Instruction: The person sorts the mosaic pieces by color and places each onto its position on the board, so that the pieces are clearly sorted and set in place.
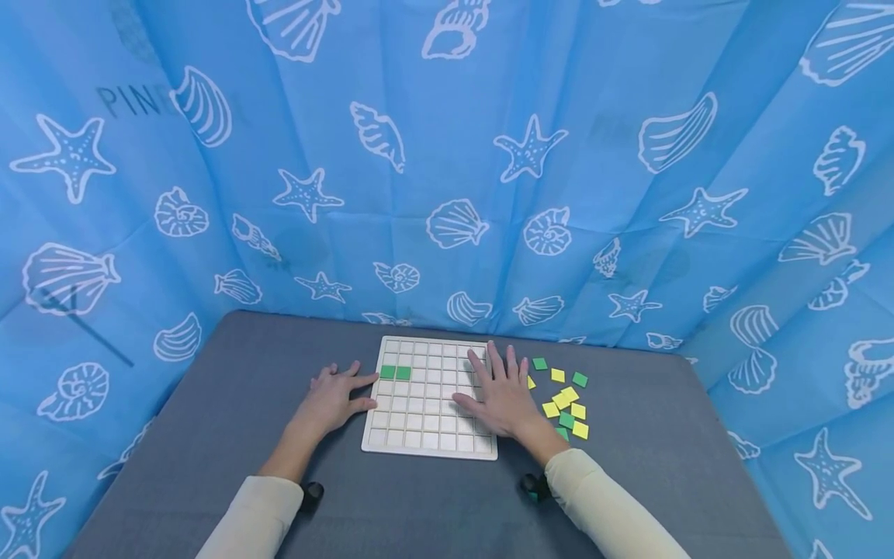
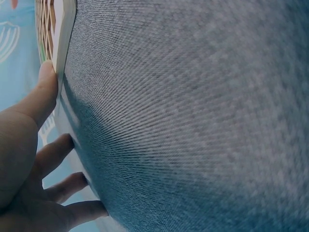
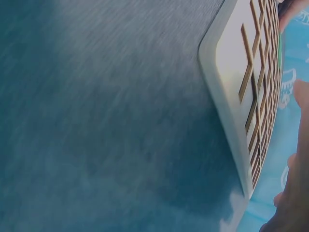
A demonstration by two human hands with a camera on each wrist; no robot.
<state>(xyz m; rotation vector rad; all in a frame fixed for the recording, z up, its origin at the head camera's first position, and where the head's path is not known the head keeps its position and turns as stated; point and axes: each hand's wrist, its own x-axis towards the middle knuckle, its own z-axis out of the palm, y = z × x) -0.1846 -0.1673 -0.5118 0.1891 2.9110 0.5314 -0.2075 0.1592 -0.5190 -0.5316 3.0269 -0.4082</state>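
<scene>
A pale board (image 1: 414,440) marked into a grid of square cells lies on the grey cloth surface. Two green square tiles (image 1: 403,373) sit side by side in cells near its upper left. My left hand (image 1: 335,400) rests at the board's left edge, with the thumb and a finger touching the rim. In the left wrist view that thumb (image 2: 47,89) lies against the board's side, the other fingers spread on the cloth. My right hand (image 1: 504,394) is spread over the board's right part, hiding some cells. Nothing shows in its grasp.
Several loose yellow tiles (image 1: 581,429) and green tiles (image 1: 580,380) lie scattered right of the board, a few overlapping. A blue curtain (image 1: 447,155) with white shell and starfish prints hangs behind and along both sides of the grey table (image 1: 663,450).
</scene>
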